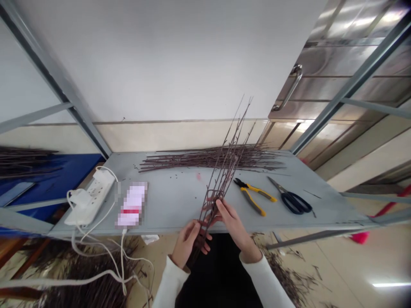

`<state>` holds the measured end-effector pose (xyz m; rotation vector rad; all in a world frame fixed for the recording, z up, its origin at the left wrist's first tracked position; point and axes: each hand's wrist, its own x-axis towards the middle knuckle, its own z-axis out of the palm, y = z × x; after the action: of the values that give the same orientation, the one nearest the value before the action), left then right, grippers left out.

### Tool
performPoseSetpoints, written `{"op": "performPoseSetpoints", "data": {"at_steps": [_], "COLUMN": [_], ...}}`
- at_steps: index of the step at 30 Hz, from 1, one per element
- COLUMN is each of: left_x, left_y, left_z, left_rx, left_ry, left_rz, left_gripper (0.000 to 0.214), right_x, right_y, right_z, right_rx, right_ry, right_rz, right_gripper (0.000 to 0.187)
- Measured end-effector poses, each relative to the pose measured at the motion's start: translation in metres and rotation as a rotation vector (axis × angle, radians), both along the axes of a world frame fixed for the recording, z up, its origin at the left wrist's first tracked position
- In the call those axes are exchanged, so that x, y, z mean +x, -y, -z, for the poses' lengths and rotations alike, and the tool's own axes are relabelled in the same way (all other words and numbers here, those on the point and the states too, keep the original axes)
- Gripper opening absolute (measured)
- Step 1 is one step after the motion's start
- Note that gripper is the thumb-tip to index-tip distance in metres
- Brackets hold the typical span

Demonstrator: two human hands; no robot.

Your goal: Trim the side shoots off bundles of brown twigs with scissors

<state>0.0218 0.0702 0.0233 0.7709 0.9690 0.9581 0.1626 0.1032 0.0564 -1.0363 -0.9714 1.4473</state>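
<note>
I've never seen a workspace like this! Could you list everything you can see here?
twig bundle: one, dark reddish brown, held upright in both hands
loose twigs: many, dark reddish brown, on the far side of the table
metal table: one, grey, in front of the person
pliers: one pair, yellow handles, on the table right of the hands
scissors: one pair, black handles, right of the pliers
power strip: one, white, on the table's left
cables: several, white, hanging below the table's left edge
blurred card: one, pink and white, right of the power strip
stainless steel door: one, silver, far right
left hand: one, around the bundle
right hand: one, on the bundle
</note>
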Motion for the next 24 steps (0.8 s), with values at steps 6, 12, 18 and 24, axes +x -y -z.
{"op": "performPoseSetpoints", "data": {"at_steps": [6, 12, 18, 24], "left_x": [-0.003, -0.012, -0.006, 0.001], "left_y": [0.012, 0.021, 0.022, 0.033], "left_z": [0.002, -0.003, -0.007, -0.007], "left_rx": [0.088, 0.171, 0.216, 0.295], "left_ry": [-0.012, -0.106, -0.131, -0.282], "left_rz": [-0.114, -0.077, -0.055, -0.204], "left_gripper": [0.048, 0.047, 0.046, 0.035], "right_x": [0.018, 0.033, 0.033, 0.025], "right_y": [-0.021, -0.059, -0.07, -0.058], "right_z": [-0.018, -0.066, -0.082, -0.072], "right_rx": [0.075, 0.218, 0.307, 0.312], "right_ry": [0.014, 0.043, 0.058, 0.236], "right_rz": [0.127, 0.216, 0.216, 0.223], "right_gripper": [0.034, 0.038, 0.035, 0.037]}}
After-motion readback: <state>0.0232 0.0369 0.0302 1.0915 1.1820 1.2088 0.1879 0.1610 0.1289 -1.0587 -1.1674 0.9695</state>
